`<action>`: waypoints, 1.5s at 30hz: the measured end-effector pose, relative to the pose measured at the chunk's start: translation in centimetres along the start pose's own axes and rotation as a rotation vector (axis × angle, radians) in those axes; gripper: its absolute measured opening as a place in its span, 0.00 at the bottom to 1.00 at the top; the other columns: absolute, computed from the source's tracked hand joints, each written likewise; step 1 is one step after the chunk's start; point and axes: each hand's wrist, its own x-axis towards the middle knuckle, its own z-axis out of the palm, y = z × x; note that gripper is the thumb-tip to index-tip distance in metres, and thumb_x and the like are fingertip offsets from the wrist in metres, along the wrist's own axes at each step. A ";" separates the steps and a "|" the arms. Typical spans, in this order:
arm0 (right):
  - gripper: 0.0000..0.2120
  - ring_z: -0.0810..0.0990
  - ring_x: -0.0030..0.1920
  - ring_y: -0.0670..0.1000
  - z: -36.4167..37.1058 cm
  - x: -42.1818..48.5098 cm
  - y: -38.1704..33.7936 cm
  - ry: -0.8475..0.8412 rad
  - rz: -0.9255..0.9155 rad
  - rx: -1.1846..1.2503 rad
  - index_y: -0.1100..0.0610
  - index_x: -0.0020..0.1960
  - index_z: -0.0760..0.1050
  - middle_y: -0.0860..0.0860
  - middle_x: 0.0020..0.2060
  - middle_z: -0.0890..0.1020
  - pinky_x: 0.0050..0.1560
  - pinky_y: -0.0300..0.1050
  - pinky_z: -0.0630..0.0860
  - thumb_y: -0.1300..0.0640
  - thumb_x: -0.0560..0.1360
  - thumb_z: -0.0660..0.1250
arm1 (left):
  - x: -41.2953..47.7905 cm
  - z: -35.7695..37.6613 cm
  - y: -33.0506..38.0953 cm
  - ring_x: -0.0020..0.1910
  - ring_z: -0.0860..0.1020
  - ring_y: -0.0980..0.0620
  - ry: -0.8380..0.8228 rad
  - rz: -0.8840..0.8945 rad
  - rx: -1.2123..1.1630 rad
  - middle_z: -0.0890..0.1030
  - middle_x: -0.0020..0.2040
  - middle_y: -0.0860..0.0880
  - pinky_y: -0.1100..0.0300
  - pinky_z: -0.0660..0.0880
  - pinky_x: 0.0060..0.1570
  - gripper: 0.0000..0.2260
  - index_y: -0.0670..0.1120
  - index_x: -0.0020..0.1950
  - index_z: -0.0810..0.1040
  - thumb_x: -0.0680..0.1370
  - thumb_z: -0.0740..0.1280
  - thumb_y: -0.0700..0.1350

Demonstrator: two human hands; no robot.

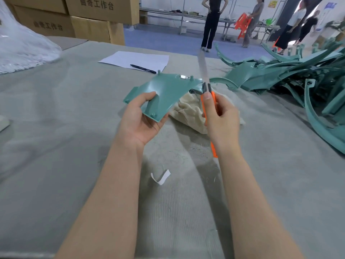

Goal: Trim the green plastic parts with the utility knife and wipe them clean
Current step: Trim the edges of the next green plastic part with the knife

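My left hand [139, 120] holds a flat, fan-shaped green plastic part [164, 92] above the table, thumb on top and fingers beneath its near corner. My right hand [222, 118] grips an orange utility knife [205, 101], thumb along the handle. Its long blade [202, 67] points up and away, blurred, beside the part's right edge. A crumpled cream cloth [188, 111] lies on the table under and between the hands.
A pile of green plastic parts [298, 75] covers the table's right side. White paper [136, 59] with a black pen [142, 68] lies further back. A white paper strip [161, 177] sits near me. Cardboard boxes [93, 21] stand back left; people stand behind.
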 end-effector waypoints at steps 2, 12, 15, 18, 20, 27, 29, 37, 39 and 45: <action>0.10 0.72 0.34 0.46 0.7 -0.4 -0.1 -0.053 -0.015 0.014 0.46 0.40 0.76 0.42 0.28 0.73 0.38 0.46 0.71 0.46 0.79 0.62 | 0.2 0.1 0.0 0.40 0.82 0.48 0.022 -0.015 -0.042 0.83 0.40 0.47 0.62 0.80 0.34 0.04 0.43 0.49 0.78 0.75 0.67 0.38; 0.10 0.74 0.36 0.41 1.9 -2.1 -0.6 -0.367 -0.250 -0.084 0.51 0.54 0.81 0.42 0.34 0.79 0.40 0.34 0.69 0.48 0.77 0.67 | 0.4 0.4 0.4 0.40 0.78 0.50 0.087 0.019 -0.261 0.78 0.43 0.45 0.64 0.78 0.29 0.04 0.40 0.51 0.76 0.78 0.62 0.38; 0.11 0.74 0.35 0.39 1.7 -1.7 -0.6 -0.265 -0.213 -0.072 0.50 0.54 0.80 0.39 0.33 0.78 0.39 0.32 0.68 0.47 0.77 0.66 | 0.1 0.6 0.5 0.42 0.80 0.49 0.080 0.032 -0.266 0.81 0.43 0.44 0.63 0.79 0.30 0.03 0.40 0.46 0.77 0.77 0.64 0.37; 0.07 0.77 0.38 0.45 1.1 -1.0 -0.1 -0.106 -0.116 -0.050 0.47 0.51 0.77 0.44 0.35 0.79 0.42 0.42 0.73 0.45 0.78 0.65 | -0.2 0.8 0.5 0.58 0.79 0.46 0.096 0.021 -0.234 0.80 0.52 0.44 0.65 0.79 0.31 0.02 0.41 0.48 0.77 0.77 0.65 0.37; 0.05 0.78 0.40 0.49 0.8 -0.9 0.2 -0.078 -0.065 -0.067 0.44 0.50 0.76 0.45 0.35 0.79 0.45 0.44 0.74 0.45 0.78 0.64 | -0.2 0.8 0.4 0.64 0.76 0.46 0.104 0.016 -0.236 0.79 0.54 0.44 0.65 0.78 0.30 0.03 0.41 0.50 0.77 0.77 0.65 0.37; 0.10 0.71 0.32 0.42 1.4 -1.5 0.0 -0.214 -0.112 -0.080 0.52 0.51 0.80 0.46 0.31 0.77 0.37 0.37 0.66 0.46 0.78 0.65 | 0.0 0.6 0.6 0.61 0.78 0.45 0.078 0.007 -0.343 0.79 0.56 0.43 0.64 0.77 0.26 0.11 0.40 0.60 0.75 0.78 0.64 0.36; 0.08 0.71 0.32 0.41 1.5 -1.7 -0.1 -0.261 -0.119 -0.062 0.50 0.52 0.80 0.42 0.30 0.75 0.37 0.34 0.66 0.47 0.78 0.66 | 0.1 0.6 0.7 0.56 0.79 0.45 0.085 0.011 -0.383 0.79 0.55 0.42 0.63 0.77 0.26 0.11 0.39 0.61 0.75 0.78 0.63 0.36; 0.04 0.71 0.32 0.41 1.4 -2.1 -0.8 -0.544 -0.162 -0.054 0.48 0.51 0.80 0.39 0.30 0.75 0.37 0.34 0.67 0.51 0.77 0.69 | -0.1 0.5 0.9 0.44 0.80 0.46 0.042 0.058 -0.455 0.82 0.41 0.42 0.59 0.80 0.31 0.08 0.37 0.51 0.77 0.80 0.59 0.37; 0.05 0.73 0.33 0.45 1.3 -2.3 -1.0 -0.668 -0.124 -0.059 0.48 0.51 0.82 0.42 0.31 0.76 0.37 0.39 0.69 0.51 0.76 0.69 | -0.2 0.4 1.0 0.52 0.79 0.44 -0.006 0.076 -0.502 0.81 0.47 0.41 0.59 0.80 0.29 0.08 0.37 0.56 0.75 0.80 0.59 0.36; 0.04 0.77 0.31 0.41 0.0 -1.7 -2.0 -0.685 0.063 0.213 0.47 0.46 0.80 0.44 0.30 0.79 0.31 0.35 0.73 0.50 0.76 0.67 | 0.1 0.4 1.2 0.45 0.78 0.49 0.099 0.091 -0.456 0.79 0.48 0.44 0.64 0.78 0.30 0.06 0.39 0.53 0.76 0.80 0.61 0.38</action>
